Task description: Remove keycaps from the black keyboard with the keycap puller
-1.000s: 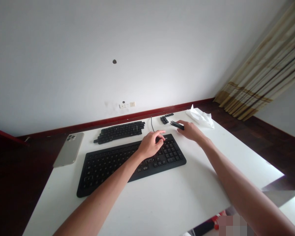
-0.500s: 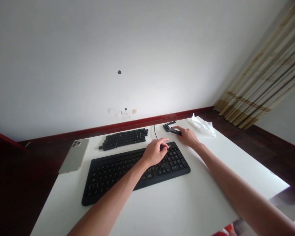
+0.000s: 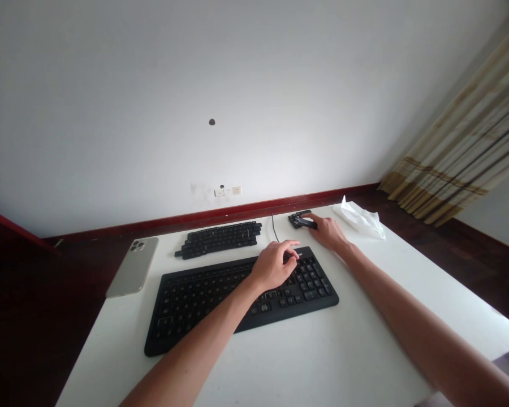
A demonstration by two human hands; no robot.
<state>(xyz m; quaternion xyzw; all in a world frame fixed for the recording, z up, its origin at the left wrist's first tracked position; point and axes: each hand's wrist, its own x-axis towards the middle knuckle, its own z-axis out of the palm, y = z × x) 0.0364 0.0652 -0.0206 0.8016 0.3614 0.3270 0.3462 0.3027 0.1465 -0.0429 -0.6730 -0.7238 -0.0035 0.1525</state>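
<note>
A black keyboard (image 3: 233, 325) lies across the table. Its left and middle keys look bare of caps, while the number block at the right has caps on. Over its right part, beside the number block, is my left hand (image 3: 275, 264), the index finger stretched out and the thumb apart from it. My right hand (image 3: 327, 232) is beyond the keyboard's right back corner, fingers closed round a slim black tool (image 3: 307, 224) of a kind I cannot make out. The tool is at a small group of black keycaps (image 3: 294, 219). Rows of loose keycaps (image 3: 220, 238) lie behind the keyboard.
A silver phone (image 3: 133, 268) lies face down at the table's left edge. Crumpled white plastic or paper (image 3: 360, 219) sits at the back right. A thin black cable (image 3: 275, 227) runs off the back edge of the white table (image 3: 301, 362) towards the wall.
The whole view has shifted slightly, so things sit further right. My right hand has brought the black tool nearer to the small keycap group. My left hand stays over the keyboard.
</note>
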